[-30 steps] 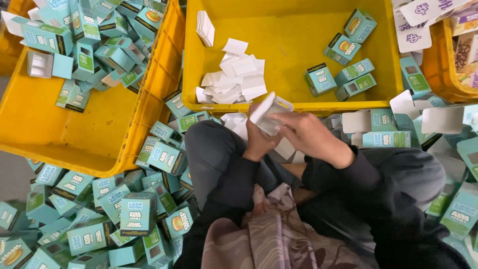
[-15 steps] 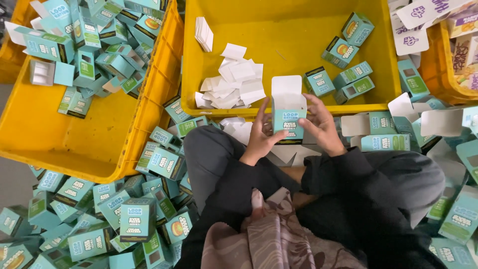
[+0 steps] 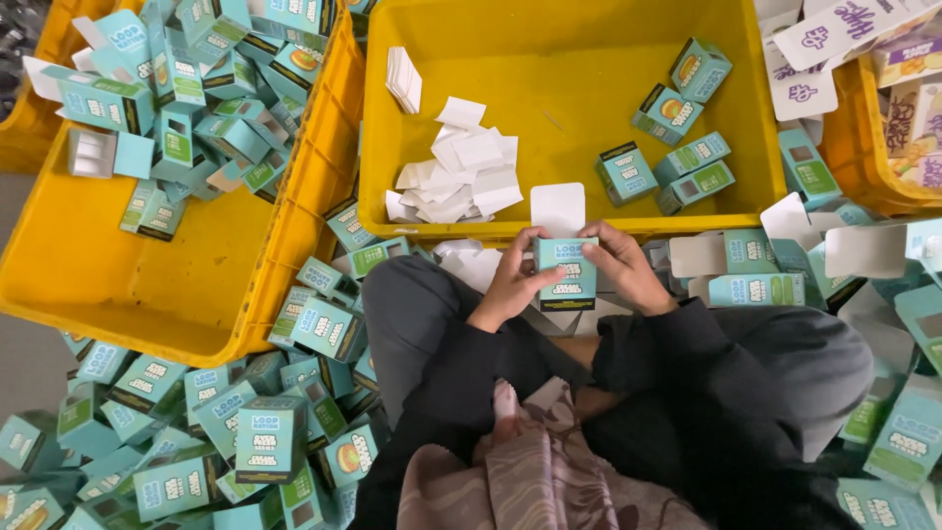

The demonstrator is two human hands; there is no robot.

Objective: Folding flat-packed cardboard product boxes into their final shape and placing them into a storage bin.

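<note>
A: From the head camera, we see both hands meeting on one small teal carton, held just over the near rim of the middle yellow crate.

B: Agreed. Our left hand grasps the carton's left edge, fingers curled round it; our right hand pinches the right edge near the top. Neither is empty.

A: And the carton's long axis?

B: It runs away from us, upright in the picture, with the white top flap standing open and pointing toward the crate. The flap lies beyond both hands, a shade closer to the right hand's fingertips.

A: Inside that crate we note a heap of white paper slips toward its left side and a few closed teal cartons toward its right corner.

B: The left yellow crate holds more cartons along its far edge, and loose ones litter the floor by our left knee.
</note>
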